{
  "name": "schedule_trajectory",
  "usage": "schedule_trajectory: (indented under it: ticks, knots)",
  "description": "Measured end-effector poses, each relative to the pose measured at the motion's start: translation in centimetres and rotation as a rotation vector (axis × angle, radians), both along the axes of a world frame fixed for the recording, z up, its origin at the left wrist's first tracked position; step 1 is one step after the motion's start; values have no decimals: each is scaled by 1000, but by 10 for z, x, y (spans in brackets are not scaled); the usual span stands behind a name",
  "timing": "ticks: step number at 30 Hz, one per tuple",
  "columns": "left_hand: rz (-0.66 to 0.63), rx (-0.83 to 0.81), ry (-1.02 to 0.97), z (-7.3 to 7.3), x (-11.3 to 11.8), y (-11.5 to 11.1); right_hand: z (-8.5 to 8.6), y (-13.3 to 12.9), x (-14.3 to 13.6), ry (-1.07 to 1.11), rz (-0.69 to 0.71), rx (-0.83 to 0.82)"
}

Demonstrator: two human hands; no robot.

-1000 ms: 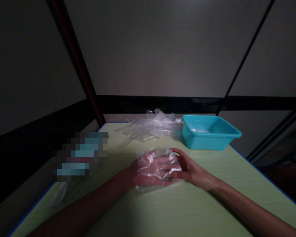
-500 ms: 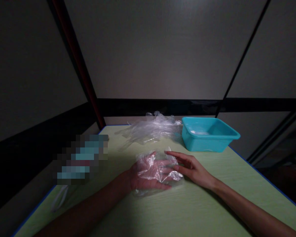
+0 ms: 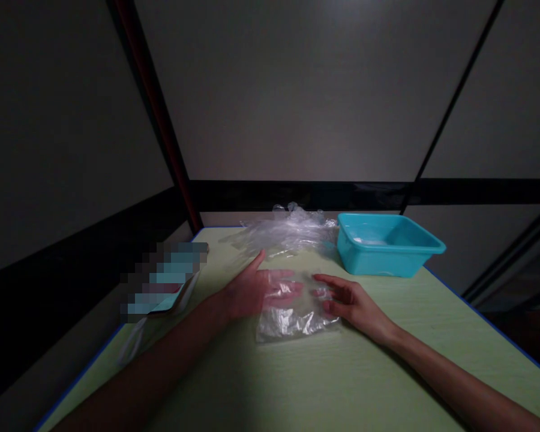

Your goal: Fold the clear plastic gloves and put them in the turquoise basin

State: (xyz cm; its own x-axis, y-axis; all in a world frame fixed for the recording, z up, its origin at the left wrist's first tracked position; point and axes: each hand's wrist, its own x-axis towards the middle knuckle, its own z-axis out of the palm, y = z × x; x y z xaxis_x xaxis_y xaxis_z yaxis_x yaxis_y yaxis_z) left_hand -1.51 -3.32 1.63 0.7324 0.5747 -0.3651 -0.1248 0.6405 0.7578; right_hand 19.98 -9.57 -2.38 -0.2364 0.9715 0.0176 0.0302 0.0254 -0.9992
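A piece of thin clear plastic, like a small bag [image 3: 292, 324], lies crinkled at the middle of the table. My left hand [image 3: 252, 291] is open, its thumb raised outside the plastic. Its stretched fingers show through the clear film, but whether they lie inside or beneath it I cannot tell. At the right side of the plastic, my right hand [image 3: 348, 300] touches it with bent fingers, thumb and fingertips apart. Behind both hands sits a loose heap of clear plastic [image 3: 288, 234] with finger-like ends.
A turquoise plastic basin [image 3: 382, 261] stands at the back right of the pale green table [image 3: 333, 390], with something clear inside. On the left edge lies a blurred-out blue-green object [image 3: 166, 285], with a pale strap [image 3: 132, 342] near it. Wall panels [image 3: 297, 108] rise behind the table.
My left hand has drawn back to the left, its thumb now raised and free of the plastic. My right hand has barely moved. The view has shifted slightly.
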Motion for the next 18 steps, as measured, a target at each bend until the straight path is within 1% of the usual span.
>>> schedule_trajectory:
  ticks: [2, 3, 6, 9, 11, 18]
  knots:
    - [122, 91, 81, 0, -4, 0, -1, 0, 0, 6, -12, -21]
    - [195, 159, 129, -2, -5, -1, -1, -1, 0, 6, -17, -21]
    - [371, 410, 280, -18, -6, 0, -1, -2, -1, -12, -35, 1]
    - [448, 601, 416, -34, -3, 0, 0, -3, -2, -43, -42, 10]
    - [498, 694, 447, -39, 1, -1, -1, -3, -3, -59, -42, 8]
    - [600, 852, 483, -35, 8, -11, -6, -2, -2, -60, -71, 14]
